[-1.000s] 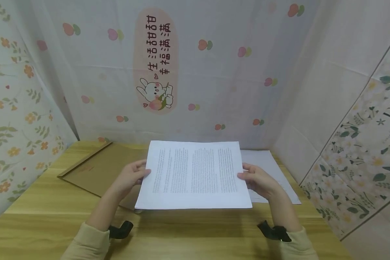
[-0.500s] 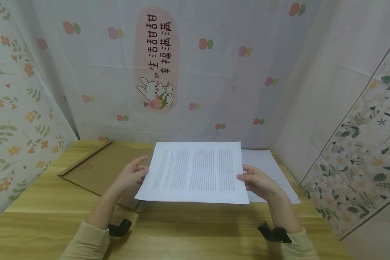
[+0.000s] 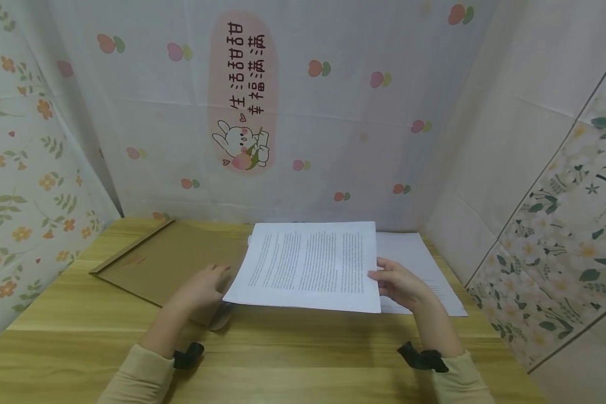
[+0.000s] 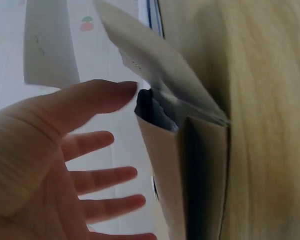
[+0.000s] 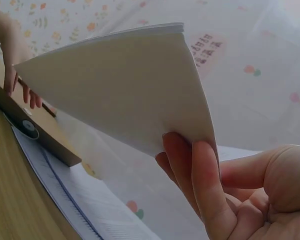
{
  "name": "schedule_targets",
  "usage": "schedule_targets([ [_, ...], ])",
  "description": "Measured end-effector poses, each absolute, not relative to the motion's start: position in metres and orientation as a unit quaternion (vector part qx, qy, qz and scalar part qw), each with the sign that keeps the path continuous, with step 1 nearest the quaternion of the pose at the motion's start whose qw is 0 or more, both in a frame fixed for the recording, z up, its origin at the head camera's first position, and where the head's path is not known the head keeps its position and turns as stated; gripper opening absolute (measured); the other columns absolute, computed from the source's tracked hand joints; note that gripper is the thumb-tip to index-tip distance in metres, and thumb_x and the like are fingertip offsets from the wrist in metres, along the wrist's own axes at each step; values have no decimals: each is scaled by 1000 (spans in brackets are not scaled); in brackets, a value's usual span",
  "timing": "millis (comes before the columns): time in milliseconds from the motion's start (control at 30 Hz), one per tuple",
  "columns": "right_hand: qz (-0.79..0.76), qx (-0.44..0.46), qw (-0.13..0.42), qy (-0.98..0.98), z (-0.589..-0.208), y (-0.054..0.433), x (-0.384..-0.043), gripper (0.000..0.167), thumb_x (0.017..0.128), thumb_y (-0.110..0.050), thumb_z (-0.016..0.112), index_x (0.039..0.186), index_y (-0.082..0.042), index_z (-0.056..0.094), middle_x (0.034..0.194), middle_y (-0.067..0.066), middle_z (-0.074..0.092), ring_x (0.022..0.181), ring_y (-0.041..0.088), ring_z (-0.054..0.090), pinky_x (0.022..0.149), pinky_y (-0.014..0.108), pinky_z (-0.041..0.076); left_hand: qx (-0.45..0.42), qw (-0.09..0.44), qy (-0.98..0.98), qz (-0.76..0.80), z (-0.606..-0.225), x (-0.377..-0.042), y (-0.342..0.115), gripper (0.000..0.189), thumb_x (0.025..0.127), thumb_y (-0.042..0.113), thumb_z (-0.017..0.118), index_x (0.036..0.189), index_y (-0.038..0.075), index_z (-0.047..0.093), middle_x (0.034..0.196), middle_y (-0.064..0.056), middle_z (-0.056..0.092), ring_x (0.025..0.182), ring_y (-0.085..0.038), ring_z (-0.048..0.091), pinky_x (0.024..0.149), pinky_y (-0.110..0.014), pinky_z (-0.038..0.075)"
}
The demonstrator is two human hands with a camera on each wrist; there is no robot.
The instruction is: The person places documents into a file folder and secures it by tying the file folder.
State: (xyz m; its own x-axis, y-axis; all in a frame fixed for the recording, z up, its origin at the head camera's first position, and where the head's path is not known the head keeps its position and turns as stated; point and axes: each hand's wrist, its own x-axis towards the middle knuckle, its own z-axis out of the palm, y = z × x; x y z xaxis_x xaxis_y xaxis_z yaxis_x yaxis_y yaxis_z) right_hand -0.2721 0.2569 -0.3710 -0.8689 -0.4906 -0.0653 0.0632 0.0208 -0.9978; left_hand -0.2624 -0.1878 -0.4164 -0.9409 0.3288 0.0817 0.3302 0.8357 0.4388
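There it goes: the left hand [image 3: 204, 292] is off the white printed paper stack [image 3: 308, 266], fingers spread beside the brown paper envelope [image 3: 171, 258], so the right hand [image 3: 399, 280] alone pinches it above the wooden worktop [image 3: 283, 365]. Its print's too small to read; the white fruit-print curtain [image 3: 353, 151] shows "生活" and "幸福".

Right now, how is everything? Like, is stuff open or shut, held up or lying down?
Printed sheets: held up, off the table
Brown envelope: lying down, mouth open
White paper on the right: lying flat
Left hand: empty, fingers spread
Right hand: pinching the printed sheets
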Motion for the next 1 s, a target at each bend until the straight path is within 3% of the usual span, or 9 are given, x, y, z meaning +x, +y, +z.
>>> schedule_targets([
  [200, -679, -134, 201, 693, -376, 256, -275, 52, 96, -5, 54, 140, 11, 32, 111, 11, 67, 97, 27, 67, 80, 37, 54, -184, 22, -960, -212, -417, -260, -185, 60, 77, 1, 69, 134, 0, 51, 132, -27, 47, 118, -45, 48, 90, -57, 44],
  [367, -683, -123, 202, 691, -379, 260, -277, 52, 96, -5, 53, 141, 10, 32, 112, 10, 67, 97, 26, 67, 80, 36, 54, -189, 40, -964, -182, -412, -257, -179, 35, 82, 5, 66, 118, 7, 64, 128, -22, 52, 113, -40, 53, 83, -52, 49],
  [500, -686, -120, 208, 687, -380, 262, -278, 52, 97, -6, 53, 141, 9, 31, 112, 10, 67, 98, 26, 67, 81, 35, 53, -187, 70, -969, -146, -407, -253, -173, 20, 87, 4, 60, 105, 5, 70, 122, -23, 56, 108, -40, 57, 80, -53, 51],
  [600, -687, -118, 210, 686, -382, 263, -279, 51, 97, -6, 52, 141, 9, 31, 112, 10, 67, 97, 25, 67, 81, 34, 53, -183, 88, -973, -115, -405, -253, -170, 15, 88, 2, 58, 97, 2, 71, 109, -17, 61, 93, -34, 62, 70, -48, 54],
  [767, -692, -114, 214, 680, -382, 264, -280, 49, 97, -5, 51, 140, 9, 33, 111, 9, 67, 97, 25, 67, 80, 34, 54, -161, 93, -979, -80, -404, -254, -167, 14, 86, -1, 56, 95, 1, 67, 92, -9, 62, 69, -24, 59, 53, -43, 50],
  [900, -698, -111, 217, 674, -382, 264, -279, 46, 97, -4, 51, 138, 10, 36, 109, 9, 68, 96, 24, 67, 80, 34, 54, -154, 111, -977, -93, -403, -252, -167, 22, 82, 1, 61, 103, -1, 64, 94, -10, 63, 68, -25, 58, 53, -44, 50],
  [1000, -700, -112, 221, 670, -382, 265, -279, 42, 97, -3, 51, 136, 9, 39, 109, 9, 68, 96, 24, 67, 80, 34, 54, -161, 126, -973, -104, -403, -252, -169, 39, 77, 9, 68, 113, -4, 61, 105, -14, 62, 74, -26, 59, 56, -44, 50],
])
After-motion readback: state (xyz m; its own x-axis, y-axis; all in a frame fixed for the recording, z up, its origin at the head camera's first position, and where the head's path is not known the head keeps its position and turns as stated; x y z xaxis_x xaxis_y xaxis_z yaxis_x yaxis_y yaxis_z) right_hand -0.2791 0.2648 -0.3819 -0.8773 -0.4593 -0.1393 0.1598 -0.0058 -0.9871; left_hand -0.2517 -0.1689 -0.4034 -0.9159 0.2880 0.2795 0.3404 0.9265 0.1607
